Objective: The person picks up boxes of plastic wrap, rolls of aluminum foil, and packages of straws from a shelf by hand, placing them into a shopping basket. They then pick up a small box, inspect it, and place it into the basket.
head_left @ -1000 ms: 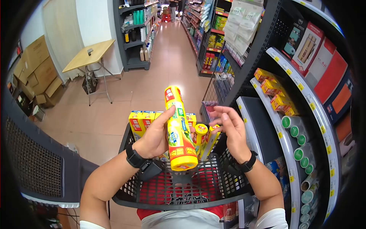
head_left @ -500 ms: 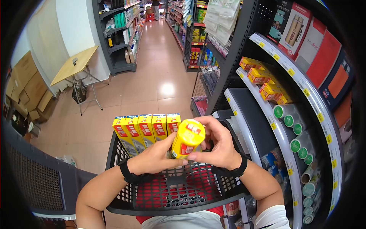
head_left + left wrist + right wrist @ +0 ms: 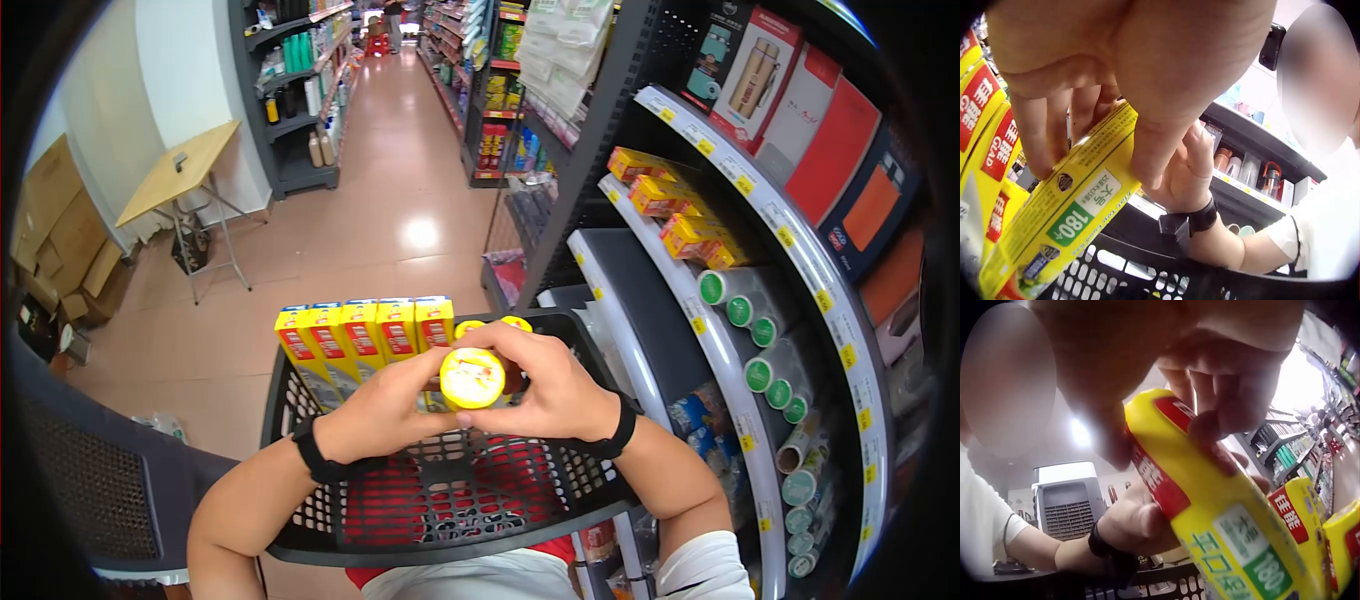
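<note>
And here we are over the black basket [image 3: 452, 558], with both hands on one yellow tube [image 3: 472, 378]. The left hand [image 3: 383, 408] pinches it between thumb and fingers; the right hand [image 3: 553, 390] grips the other side the same way. The tube's round end faces up toward the head camera, and its body, with a green "180" patch, shows in both wrist views.

The step in hand looks like steadying and turning the tube above the basket. Setting it down from here would call for a level two-handed hold, a lined-up lower end and fingers kept out from under it.

Now what's crowding the spot: at the basket's far left, a row of yellow boxes [image 3: 360, 335] stands upright, side by side. Just beyond the hands, near the basket's far edge, two yellow caps [image 3: 516, 325] poke up, so a careless swing that way could knock them. On the near side, the mesh floor shows red cloth through its holes.

Right of the basket there's a curved shelf [image 3: 640, 335] with yellow packs [image 3: 692, 232] and green-ended rolls [image 3: 740, 310]. Left of it, a grey appliance [image 3: 90, 490] sits close; farther beyond, a folding table [image 3: 180, 172] and cardboard [image 3: 62, 225].
</note>
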A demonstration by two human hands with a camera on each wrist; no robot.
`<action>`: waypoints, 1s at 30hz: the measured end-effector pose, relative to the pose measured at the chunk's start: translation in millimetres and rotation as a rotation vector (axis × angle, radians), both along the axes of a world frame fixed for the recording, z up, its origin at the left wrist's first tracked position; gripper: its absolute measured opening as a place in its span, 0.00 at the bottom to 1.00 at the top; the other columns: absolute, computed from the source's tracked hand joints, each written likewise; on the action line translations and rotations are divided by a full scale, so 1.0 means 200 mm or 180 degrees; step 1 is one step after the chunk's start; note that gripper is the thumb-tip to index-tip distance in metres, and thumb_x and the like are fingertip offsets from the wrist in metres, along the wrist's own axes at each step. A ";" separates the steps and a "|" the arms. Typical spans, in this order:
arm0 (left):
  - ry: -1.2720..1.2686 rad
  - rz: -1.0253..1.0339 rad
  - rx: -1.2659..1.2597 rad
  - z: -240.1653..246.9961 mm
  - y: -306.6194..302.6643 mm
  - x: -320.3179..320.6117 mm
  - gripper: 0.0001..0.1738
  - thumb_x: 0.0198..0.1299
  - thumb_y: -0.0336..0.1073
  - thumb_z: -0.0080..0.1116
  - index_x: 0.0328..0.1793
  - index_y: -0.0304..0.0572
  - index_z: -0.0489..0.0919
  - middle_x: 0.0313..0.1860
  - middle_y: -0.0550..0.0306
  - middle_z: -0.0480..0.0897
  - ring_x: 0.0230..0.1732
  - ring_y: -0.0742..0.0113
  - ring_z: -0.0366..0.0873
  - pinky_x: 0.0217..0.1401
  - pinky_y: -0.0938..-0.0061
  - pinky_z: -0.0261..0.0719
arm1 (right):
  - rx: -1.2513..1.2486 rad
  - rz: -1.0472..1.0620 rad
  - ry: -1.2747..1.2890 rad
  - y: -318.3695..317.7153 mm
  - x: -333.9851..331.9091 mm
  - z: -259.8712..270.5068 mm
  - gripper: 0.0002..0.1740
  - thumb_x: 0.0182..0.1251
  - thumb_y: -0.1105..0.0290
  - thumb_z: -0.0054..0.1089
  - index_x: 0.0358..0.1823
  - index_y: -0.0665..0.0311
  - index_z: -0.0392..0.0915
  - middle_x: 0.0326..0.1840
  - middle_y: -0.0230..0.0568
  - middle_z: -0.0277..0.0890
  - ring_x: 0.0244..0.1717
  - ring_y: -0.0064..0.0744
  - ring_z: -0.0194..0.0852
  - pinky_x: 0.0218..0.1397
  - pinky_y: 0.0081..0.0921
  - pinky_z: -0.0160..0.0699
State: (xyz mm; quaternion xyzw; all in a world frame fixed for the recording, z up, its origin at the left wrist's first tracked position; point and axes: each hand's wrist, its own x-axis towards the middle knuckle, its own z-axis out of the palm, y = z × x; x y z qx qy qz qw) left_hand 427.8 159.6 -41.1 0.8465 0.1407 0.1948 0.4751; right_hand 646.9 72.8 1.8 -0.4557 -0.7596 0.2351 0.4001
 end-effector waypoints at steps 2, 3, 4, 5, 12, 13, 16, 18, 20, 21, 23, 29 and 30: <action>-0.0167 0.0091 0.0102 0.01 -0.03 0.02 0.42 0.58 0.34 0.74 0.77 0.36 0.67 0.67 0.42 0.78 0.66 0.49 0.80 0.68 0.62 0.78 | -0.0139 -0.0115 -0.0036 0.00 0.07 0.01 0.32 0.51 0.62 0.79 0.57 0.64 0.78 0.41 0.42 0.84 0.32 0.32 0.81 0.37 0.28 0.80; -0.0271 0.0260 0.0248 0.03 -0.04 0.01 0.43 0.58 0.33 0.74 0.78 0.36 0.65 0.69 0.41 0.76 0.67 0.49 0.79 0.68 0.62 0.78 | -0.0230 -0.0154 -0.0008 0.02 0.10 0.01 0.30 0.51 0.61 0.78 0.55 0.65 0.78 0.38 0.44 0.84 0.35 0.36 0.86 0.41 0.30 0.83; -0.0052 0.0311 0.0241 0.07 -0.04 -0.01 0.44 0.60 0.32 0.72 0.80 0.35 0.62 0.73 0.41 0.73 0.69 0.51 0.78 0.68 0.64 0.79 | -0.0497 -0.0282 0.0033 0.02 0.14 0.02 0.29 0.50 0.62 0.78 0.53 0.66 0.78 0.36 0.46 0.85 0.38 0.36 0.88 0.44 0.30 0.84; -0.0045 0.0316 0.0226 0.07 -0.03 -0.01 0.44 0.60 0.32 0.72 0.80 0.35 0.62 0.73 0.41 0.73 0.69 0.51 0.78 0.68 0.64 0.79 | -0.0405 -0.0391 0.0145 0.04 0.17 -0.02 0.28 0.49 0.64 0.77 0.51 0.66 0.77 0.37 0.47 0.85 0.38 0.37 0.88 0.44 0.30 0.84; -0.0748 0.1148 -0.0684 0.10 0.02 -0.03 0.37 0.66 0.23 0.62 0.80 0.37 0.62 0.75 0.44 0.71 0.67 0.60 0.79 0.67 0.70 0.79 | -0.0853 -0.1087 -0.0520 0.08 0.34 -0.09 0.27 0.45 0.62 0.74 0.47 0.67 0.77 0.39 0.54 0.86 0.43 0.53 0.86 0.49 0.38 0.84; -0.0755 0.1160 -0.0696 0.10 0.02 -0.03 0.37 0.66 0.23 0.62 0.80 0.37 0.62 0.75 0.44 0.71 0.67 0.60 0.79 0.67 0.70 0.79 | -0.0863 -0.1075 -0.0531 0.09 0.36 -0.11 0.27 0.45 0.62 0.74 0.47 0.67 0.77 0.39 0.54 0.86 0.43 0.53 0.86 0.49 0.38 0.84; -0.0829 0.1151 -0.0759 0.10 0.03 -0.03 0.37 0.66 0.23 0.62 0.80 0.38 0.62 0.75 0.44 0.71 0.67 0.61 0.79 0.68 0.70 0.78 | -0.0848 -0.1441 -0.0834 0.12 0.41 -0.17 0.27 0.45 0.62 0.75 0.47 0.68 0.80 0.41 0.56 0.86 0.45 0.53 0.87 0.50 0.39 0.84; -0.0844 0.1153 -0.0784 0.10 0.03 -0.03 0.37 0.66 0.23 0.62 0.80 0.38 0.62 0.75 0.45 0.71 0.67 0.61 0.79 0.68 0.70 0.78 | -0.0898 -0.1529 -0.0904 0.14 0.45 -0.23 0.28 0.45 0.62 0.75 0.48 0.68 0.80 0.41 0.56 0.86 0.45 0.53 0.87 0.51 0.39 0.84; -0.0866 0.1140 -0.0792 0.10 0.03 -0.03 0.37 0.66 0.23 0.62 0.80 0.38 0.62 0.75 0.45 0.71 0.67 0.61 0.79 0.68 0.70 0.78 | -0.0942 -0.1612 -0.0977 0.16 0.48 -0.27 0.28 0.46 0.62 0.75 0.49 0.69 0.81 0.42 0.57 0.86 0.46 0.54 0.86 0.51 0.39 0.85; -0.0889 0.1132 -0.0798 0.10 0.03 -0.03 0.36 0.66 0.23 0.62 0.80 0.38 0.62 0.75 0.45 0.71 0.66 0.62 0.80 0.67 0.70 0.78 | -0.0971 -0.1683 -0.1052 0.17 0.49 -0.29 0.29 0.46 0.62 0.74 0.51 0.68 0.81 0.43 0.57 0.85 0.47 0.54 0.86 0.53 0.39 0.84; -0.0899 0.1134 -0.0823 0.10 0.03 -0.04 0.36 0.66 0.23 0.62 0.80 0.38 0.62 0.75 0.45 0.71 0.66 0.62 0.80 0.67 0.70 0.78 | -0.1002 -0.1751 -0.1134 0.18 0.52 -0.34 0.30 0.46 0.62 0.74 0.52 0.68 0.82 0.45 0.57 0.85 0.48 0.53 0.85 0.55 0.40 0.84; -0.0875 0.1151 -0.0842 0.11 0.03 -0.04 0.36 0.66 0.23 0.62 0.80 0.38 0.63 0.74 0.46 0.72 0.66 0.63 0.79 0.68 0.70 0.78 | -0.0613 -0.2012 -0.1469 0.18 0.54 -0.40 0.28 0.47 0.60 0.79 0.50 0.67 0.84 0.49 0.56 0.82 0.51 0.55 0.83 0.59 0.42 0.81; -0.0877 0.1152 -0.0831 0.11 0.03 -0.04 0.36 0.66 0.23 0.62 0.80 0.38 0.63 0.74 0.46 0.72 0.66 0.63 0.80 0.68 0.70 0.78 | -0.0782 -0.1917 -0.1497 0.20 0.55 -0.39 0.27 0.48 0.61 0.80 0.49 0.66 0.85 0.49 0.56 0.82 0.51 0.55 0.83 0.59 0.42 0.81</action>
